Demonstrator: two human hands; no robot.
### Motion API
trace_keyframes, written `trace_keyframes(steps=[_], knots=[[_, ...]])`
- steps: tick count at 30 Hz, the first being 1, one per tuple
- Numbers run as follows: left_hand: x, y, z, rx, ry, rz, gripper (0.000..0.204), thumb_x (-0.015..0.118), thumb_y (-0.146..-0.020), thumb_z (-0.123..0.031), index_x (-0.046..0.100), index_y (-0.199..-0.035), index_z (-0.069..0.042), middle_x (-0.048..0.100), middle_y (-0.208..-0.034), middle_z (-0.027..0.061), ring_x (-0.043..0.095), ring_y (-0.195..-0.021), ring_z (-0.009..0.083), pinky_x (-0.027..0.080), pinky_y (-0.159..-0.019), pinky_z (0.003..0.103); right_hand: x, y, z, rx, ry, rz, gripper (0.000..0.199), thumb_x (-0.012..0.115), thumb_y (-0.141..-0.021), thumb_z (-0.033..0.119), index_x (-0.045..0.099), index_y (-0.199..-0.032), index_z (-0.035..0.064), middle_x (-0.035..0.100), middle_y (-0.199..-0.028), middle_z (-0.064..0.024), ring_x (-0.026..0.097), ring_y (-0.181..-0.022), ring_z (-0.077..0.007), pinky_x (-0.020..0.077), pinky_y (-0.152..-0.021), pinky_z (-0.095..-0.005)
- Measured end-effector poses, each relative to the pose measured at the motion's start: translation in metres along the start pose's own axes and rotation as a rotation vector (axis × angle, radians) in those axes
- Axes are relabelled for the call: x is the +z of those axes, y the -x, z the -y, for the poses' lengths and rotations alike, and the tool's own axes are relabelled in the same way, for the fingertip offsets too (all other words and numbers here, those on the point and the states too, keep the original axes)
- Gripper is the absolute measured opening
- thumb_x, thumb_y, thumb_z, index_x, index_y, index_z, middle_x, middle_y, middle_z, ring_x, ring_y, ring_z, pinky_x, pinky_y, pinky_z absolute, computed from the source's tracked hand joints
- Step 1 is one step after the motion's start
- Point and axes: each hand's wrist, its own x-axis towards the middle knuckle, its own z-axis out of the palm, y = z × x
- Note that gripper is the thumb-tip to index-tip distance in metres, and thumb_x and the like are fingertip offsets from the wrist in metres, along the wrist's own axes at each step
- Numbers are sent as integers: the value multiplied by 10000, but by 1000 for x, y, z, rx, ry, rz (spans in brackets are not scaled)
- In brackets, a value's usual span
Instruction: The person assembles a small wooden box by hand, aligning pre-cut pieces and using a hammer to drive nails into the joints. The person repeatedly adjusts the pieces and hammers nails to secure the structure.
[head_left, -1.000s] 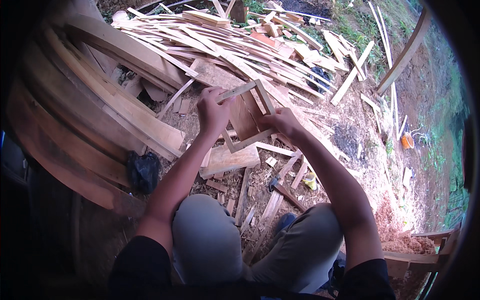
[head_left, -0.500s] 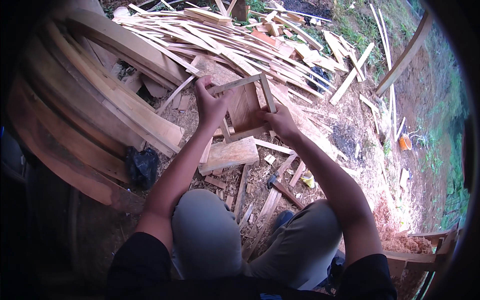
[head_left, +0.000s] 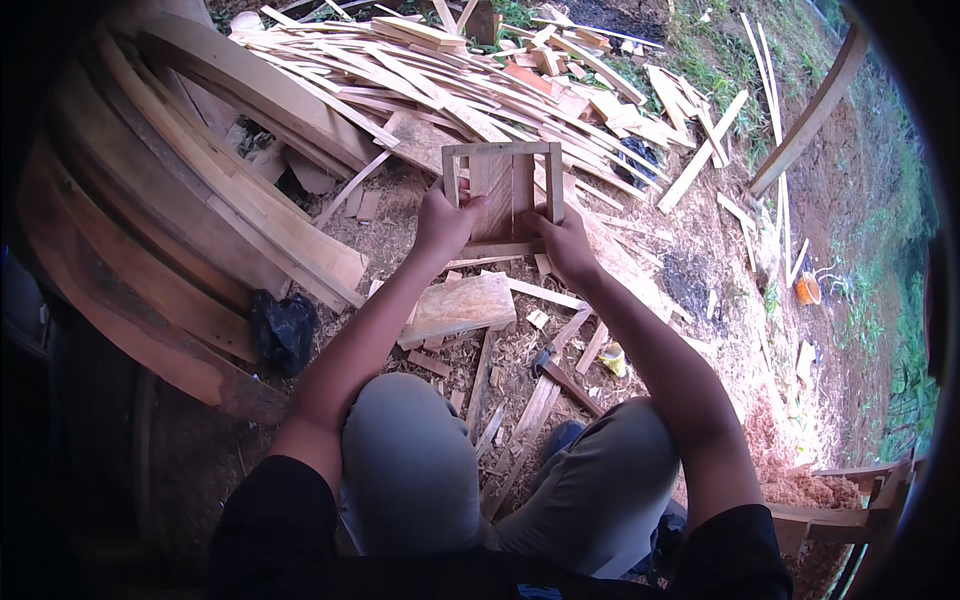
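Squarish wooden frame [head_left: 502, 149], pale around brown boards [head_left: 492, 188], is gripped by curled fingers [head_left: 476, 208] of left hand [head_left: 446, 222] and right hand [head_left: 566, 239].

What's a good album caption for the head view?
Left hand and right hand holding a rectangular, pale-brown wooden frame before a heap of long, pale wooden strips.
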Motion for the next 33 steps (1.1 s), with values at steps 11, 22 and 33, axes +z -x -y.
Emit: trace_keyframes(steps=[11,22,33], knots=[[0,8,-16,-73,75,5,351,814,-846,-150,596,-1088,-21,694,-912,72,673,-699,137,562,-545,295,-7,0,11,39,69,30,204,657,-986,129,649,-1101,-39,724,-998,-128,710,-871,-186,580,-786,-334],[5,1,1,-106,313,78,307,728,-868,-70,564,-1120,-9,635,-979,87,697,-789,183,615,-614,361,-2,4,19,72,22,-90,132,662,-959,111,635,-1018,-3,678,-906,-77,672,-802,-155,562,-721,-320],[-3,6,-8,-192,322,121,271,721,-900,-198,596,-1111,-85,640,-916,38,671,-735,141,587,-612,317,-6,5,10,11,-25,-84,160,646,-959,112,645,-1077,4,684,-927,-68,657,-803,-147,552,-733,-311]])
